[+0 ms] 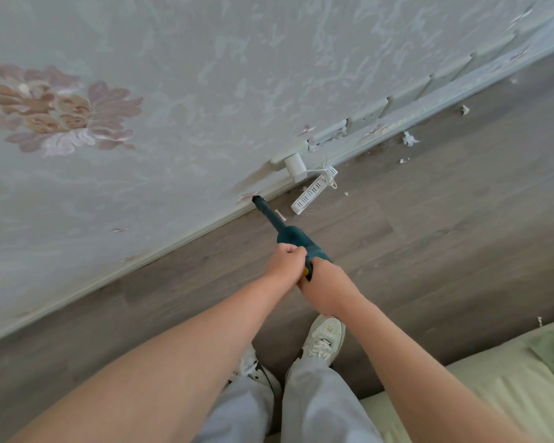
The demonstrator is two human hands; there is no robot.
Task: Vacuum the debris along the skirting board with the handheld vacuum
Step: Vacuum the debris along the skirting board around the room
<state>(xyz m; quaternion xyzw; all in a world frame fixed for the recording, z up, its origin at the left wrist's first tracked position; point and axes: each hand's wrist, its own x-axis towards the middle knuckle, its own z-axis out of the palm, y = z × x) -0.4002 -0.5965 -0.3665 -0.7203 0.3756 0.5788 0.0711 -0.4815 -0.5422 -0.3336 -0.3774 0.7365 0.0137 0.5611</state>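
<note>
While both hands are gripping it, the teal handheld vacuum [293,239] is pointing away from the person, its dark narrow nozzle [264,207] reaching up to the skirting board [186,239] where the wooden floor [429,251] is meeting the wall; whether the tip is actually touching the board is hard to tell. The left hand [283,262] is wrapping its curled fingers over the body of the tool from the left, and the right hand [325,284] is clenching the rear part, hiding most of the handle, with only a small yellow piece peeking out between the two hands. Debris [408,139] is lying in white torn scraps along the skirting board further right, well apart from the nozzle, with smaller crumbs scattered near it. Just beside the nozzle, to its right, a white slotted strip [314,190] is lying on the floor with a thin cord tangling around it, below a white plug block [295,166] on the wall. The floral wallpaper [61,113] is peeling in jagged steps above the board. White sneakers [325,335] and pale trousers are showing below, the left shoe mostly hidden by the forearm, and a green cushion [525,372] is being cut off at the lower right corner
</note>
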